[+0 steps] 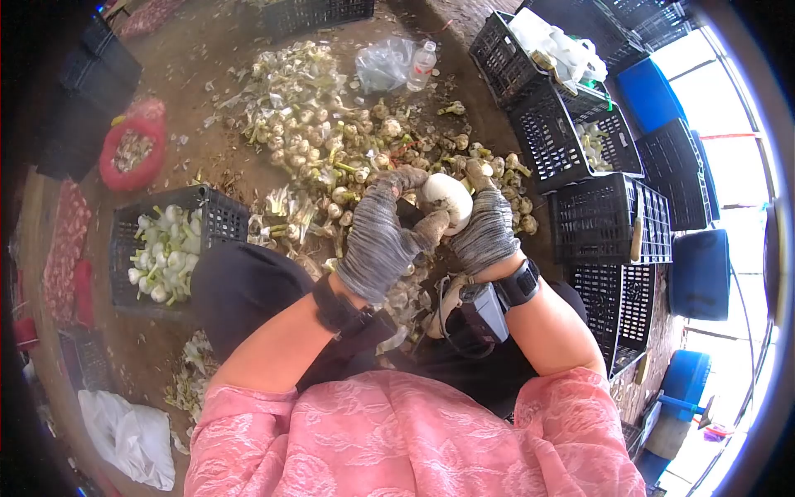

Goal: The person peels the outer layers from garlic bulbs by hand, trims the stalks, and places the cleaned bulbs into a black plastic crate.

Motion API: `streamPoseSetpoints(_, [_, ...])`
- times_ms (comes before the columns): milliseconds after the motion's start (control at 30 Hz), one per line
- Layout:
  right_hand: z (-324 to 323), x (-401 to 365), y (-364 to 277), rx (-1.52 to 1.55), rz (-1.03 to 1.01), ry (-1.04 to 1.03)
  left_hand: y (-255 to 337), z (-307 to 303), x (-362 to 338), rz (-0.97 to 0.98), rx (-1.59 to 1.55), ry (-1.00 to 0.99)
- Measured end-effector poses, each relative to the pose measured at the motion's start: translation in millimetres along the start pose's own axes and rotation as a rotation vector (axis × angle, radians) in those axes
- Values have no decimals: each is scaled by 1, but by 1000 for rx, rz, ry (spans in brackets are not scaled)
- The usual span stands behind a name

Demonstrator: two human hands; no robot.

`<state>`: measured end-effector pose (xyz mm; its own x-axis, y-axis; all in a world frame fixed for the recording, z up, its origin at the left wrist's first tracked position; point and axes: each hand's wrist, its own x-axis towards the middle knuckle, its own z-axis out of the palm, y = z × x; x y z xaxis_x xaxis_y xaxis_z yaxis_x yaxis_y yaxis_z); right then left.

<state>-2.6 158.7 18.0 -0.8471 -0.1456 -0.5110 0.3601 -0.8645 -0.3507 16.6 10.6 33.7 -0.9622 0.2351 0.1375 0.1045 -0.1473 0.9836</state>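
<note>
Pink lace-patterned top (414,439) nearest the camera, cut off by the bottom edge. Ahead of it, one white bulb (448,201), raised over the near part of the garlic heap (319,137) between gloved hands. Left hand (383,236) grasps the bulb's left side, thumb laid against it; right hand (487,228) grips the right side. Bulb's underside hidden; dark shape (407,214) within the left hand's curl hard to make out. Grey device (482,311) below the right wrist; pale rounded object (445,311) beside it partly covered, cannot identify. Surface: brown dirt floor (199,91), strewn with papery skins. Clear bag (383,66) and bottle (422,66) at the heap's far edge. Left: black crate (225,217) of stalked white bulbs; red mesh sack (112,157) farther off. Right: stacked crates (580,232), blue drum (700,273) beyond, glare washing out detail. Far crate (319,18) cut off at top.
</note>
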Motion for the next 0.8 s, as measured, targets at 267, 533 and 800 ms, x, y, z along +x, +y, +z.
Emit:
streamPoseSetpoints(267, [12,-6,2,-88,-83,58,1,-1,4,-76,-135,-8])
streamPoseSetpoints(533, [-4,-1,-13,3,90,-76,-7,0,3,-82,-184,30])
streamPoseSetpoints(800, [13,-13,-36,20,27,-67,10,-16,13,-280,0,-25])
